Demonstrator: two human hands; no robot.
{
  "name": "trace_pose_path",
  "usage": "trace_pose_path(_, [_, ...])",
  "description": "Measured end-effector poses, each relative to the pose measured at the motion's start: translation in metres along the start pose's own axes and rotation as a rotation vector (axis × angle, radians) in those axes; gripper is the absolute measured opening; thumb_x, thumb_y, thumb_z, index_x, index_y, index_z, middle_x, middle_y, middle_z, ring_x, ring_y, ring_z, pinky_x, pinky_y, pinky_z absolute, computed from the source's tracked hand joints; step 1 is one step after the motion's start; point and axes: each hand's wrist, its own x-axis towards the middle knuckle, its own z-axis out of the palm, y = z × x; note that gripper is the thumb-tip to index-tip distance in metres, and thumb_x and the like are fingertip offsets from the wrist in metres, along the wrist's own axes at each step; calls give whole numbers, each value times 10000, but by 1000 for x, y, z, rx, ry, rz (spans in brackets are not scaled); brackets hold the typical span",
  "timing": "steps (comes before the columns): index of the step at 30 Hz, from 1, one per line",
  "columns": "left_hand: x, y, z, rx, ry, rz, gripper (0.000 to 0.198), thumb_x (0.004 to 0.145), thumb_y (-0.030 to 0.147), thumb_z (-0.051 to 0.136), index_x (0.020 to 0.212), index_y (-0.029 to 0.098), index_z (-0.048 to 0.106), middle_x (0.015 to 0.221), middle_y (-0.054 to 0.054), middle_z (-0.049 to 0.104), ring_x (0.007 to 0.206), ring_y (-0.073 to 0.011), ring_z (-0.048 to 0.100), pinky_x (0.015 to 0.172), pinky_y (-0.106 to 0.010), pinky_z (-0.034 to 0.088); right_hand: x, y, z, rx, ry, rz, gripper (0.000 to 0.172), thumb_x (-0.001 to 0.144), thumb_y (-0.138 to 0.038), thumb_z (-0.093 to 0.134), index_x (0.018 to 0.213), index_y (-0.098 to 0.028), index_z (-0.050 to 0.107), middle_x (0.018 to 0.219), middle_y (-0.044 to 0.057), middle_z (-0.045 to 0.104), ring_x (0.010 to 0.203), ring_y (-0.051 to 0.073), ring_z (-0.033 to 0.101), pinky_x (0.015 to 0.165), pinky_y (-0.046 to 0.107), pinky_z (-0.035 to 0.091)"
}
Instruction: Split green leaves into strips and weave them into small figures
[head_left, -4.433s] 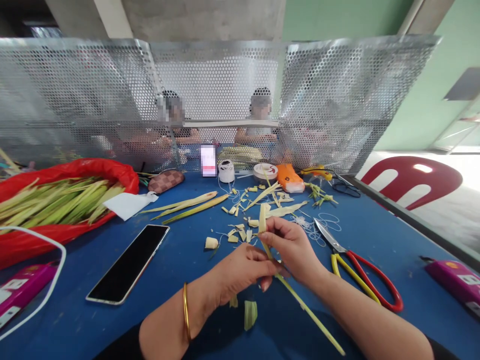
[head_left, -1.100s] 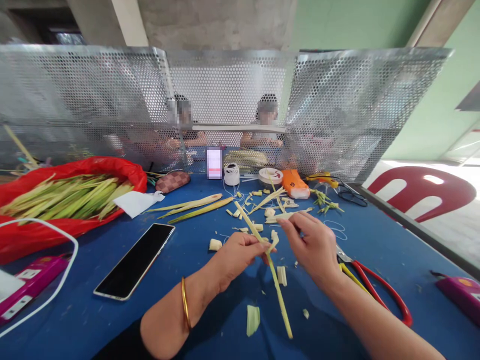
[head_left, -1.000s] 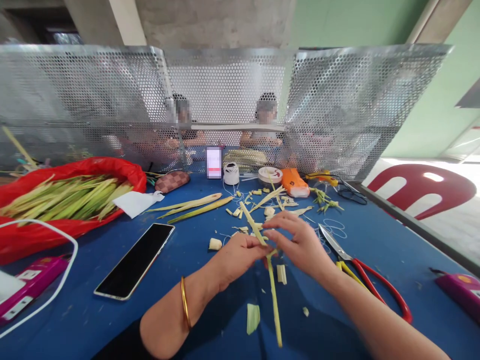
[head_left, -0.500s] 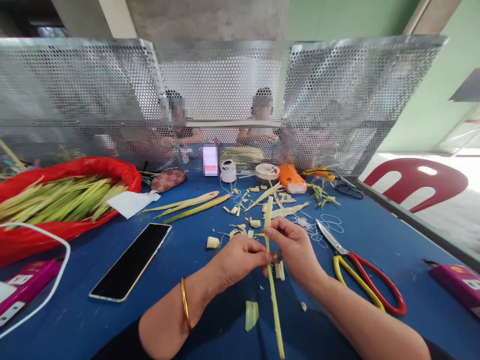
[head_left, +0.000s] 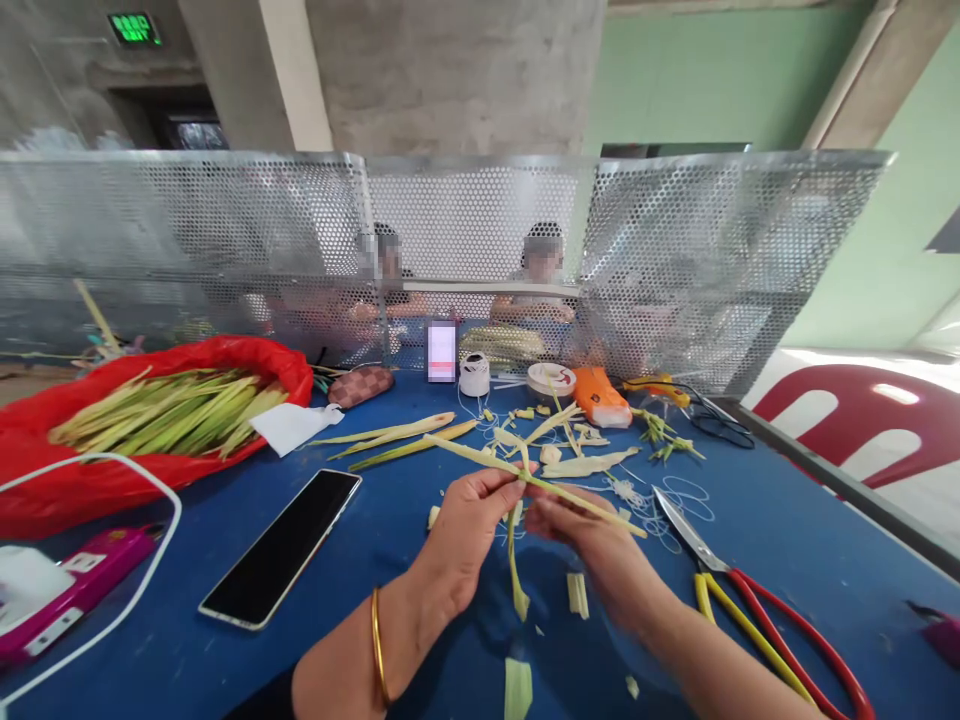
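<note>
A long pale-green leaf strip [head_left: 469, 455] slants across in front of me, crossing a second, folded leaf strip [head_left: 514, 570] whose end hangs toward the table. My left hand [head_left: 465, 525], a gold bangle at its wrist, pinches the crossing between thumb and fingers. Close beside it, my right hand [head_left: 600, 545] has its fingers curled at the strips, partly hidden beneath the long one. Under the hands lie a cut leaf piece [head_left: 517, 685] and a smaller pale piece [head_left: 577, 595]. Scissors [head_left: 720, 568] with red and yellow handles lie to the right.
A red bag [head_left: 289, 365] of long leaves and a phone [head_left: 281, 550] are on the left. White thread [head_left: 686, 490], leaf scraps, a spool [head_left: 474, 378], a tape roll [head_left: 551, 380] and an orange packet [head_left: 602, 398] lie ahead. Behind the perforated metal screen [head_left: 480, 220], two people sit.
The long strip has turned from nearly upright to slanting across the hands, and a folded strip now shows crossing it. My right hand has shifted lower, beneath the strip. The view has tilted up.
</note>
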Motion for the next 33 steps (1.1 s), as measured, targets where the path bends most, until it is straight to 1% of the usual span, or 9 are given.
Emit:
trace_pose_path(2, [-2,-1,3,-12,-9,-8,261,641,363,795,808,164,771,922,-80,735,945,-220,633,907,-313,440,-9,-2,10,-7,-145,1,287,659,-412,774,835,-192,720,851,57,716,863,231,645,870,381,470])
trace_pose_path(5, [-4,-5,5,0,-34,-7,225,650,329,778,797,159,775,868,-73,736,910,-212,632,841,-293,459,-17,-4,18,-40,-136,-79,245,712,-435,734,795,-205,745,876,51,722,941,238,629,932,379,440])
trace_pose_path(14, [-8,-2,9,-40,26,-44,233,632,275,774,837,164,771,783,-57,724,723,-162,604,637,-251,440,-17,0,10,-323,-94,-266,277,796,-368,628,599,-177,668,696,26,614,767,204,569,750,312,437])
trace_pose_path(18, [-8,-2,8,-49,36,-45,240,605,266,799,811,150,763,807,-67,728,798,-178,619,671,-242,444,-15,2,10,-383,-132,-309,282,822,-346,582,596,-179,602,682,12,571,754,185,547,733,289,425])
trace_pose_path(22, [-5,-1,4,-59,18,-74,229,677,245,749,881,143,732,749,-51,719,735,-154,622,683,-241,448,-18,6,10,-583,-153,-328,304,896,-359,502,654,-185,566,678,10,567,677,162,525,625,264,406])
trace_pose_path(25, [-2,2,1,-34,18,-30,202,717,228,716,892,129,698,729,-46,709,743,-145,626,747,-246,455,-24,2,7,-902,-67,-599,300,941,-335,466,695,-189,557,672,10,578,608,150,517,580,268,364])
trace_pose_path(28, [-1,3,0,-23,11,13,219,705,239,727,883,120,678,743,-45,699,730,-143,621,769,-260,461,-25,-10,0,-1132,182,-995,143,922,-262,525,826,-186,598,841,60,659,780,202,588,731,322,378])
trace_pose_path(30, [0,2,0,-35,0,-1,269,685,258,749,902,118,674,749,-36,686,687,-129,604,735,-258,467,-21,-17,-5,-1216,294,-1041,107,908,-243,551,970,-179,611,972,97,675,925,248,593,831,365,362])
trace_pose_path(33, [1,-3,-1,16,29,-8,296,659,262,769,907,124,686,693,-3,646,576,-80,526,564,-197,406,-13,-18,-8,-1220,194,-943,109,935,-217,503,919,-206,610,848,37,692,825,203,623,905,376,336])
